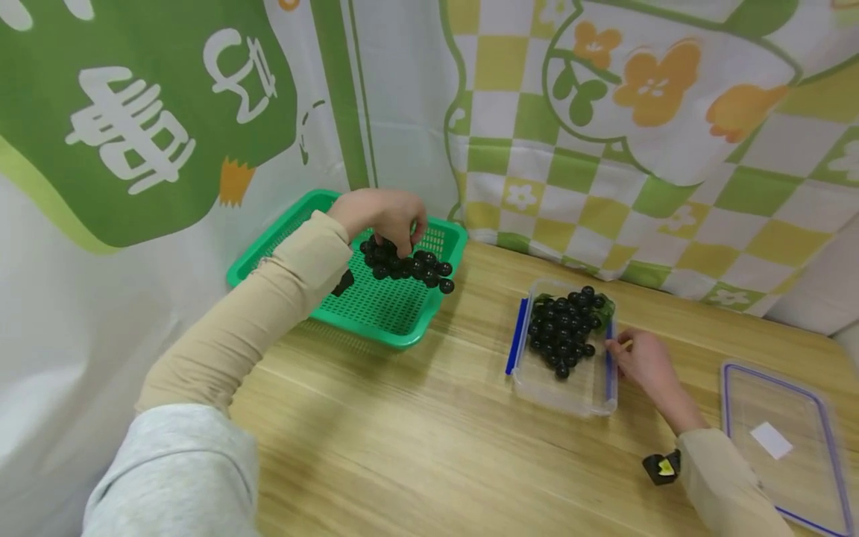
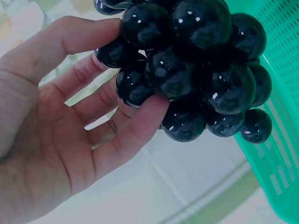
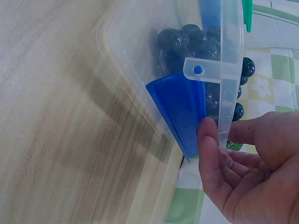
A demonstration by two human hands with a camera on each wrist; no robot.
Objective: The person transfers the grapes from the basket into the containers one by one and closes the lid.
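My left hand [image 1: 400, 220] grips a bunch of black grapes [image 1: 419, 267] over the green basket [image 1: 322, 322]. In the left wrist view, thumb and fingers curl round the glossy grapes [image 2: 173, 70]. At the right, a clear plastic container [image 1: 550, 391] with blue side clips holds another bunch of black grapes [image 1: 562, 332] with green leaves. My right hand [image 1: 640, 362] pinches the container's right rim, the thumb on the inner side and fingers by the blue clip [image 3: 180, 112] in the right wrist view.
A clear lid [image 1: 798, 440] with a blue seal and a white label lies at the right on the wooden table [image 1: 403, 432]. Patterned curtains [image 1: 510, 149] hang behind the basket and container. The basket stands against the curtain at the left.
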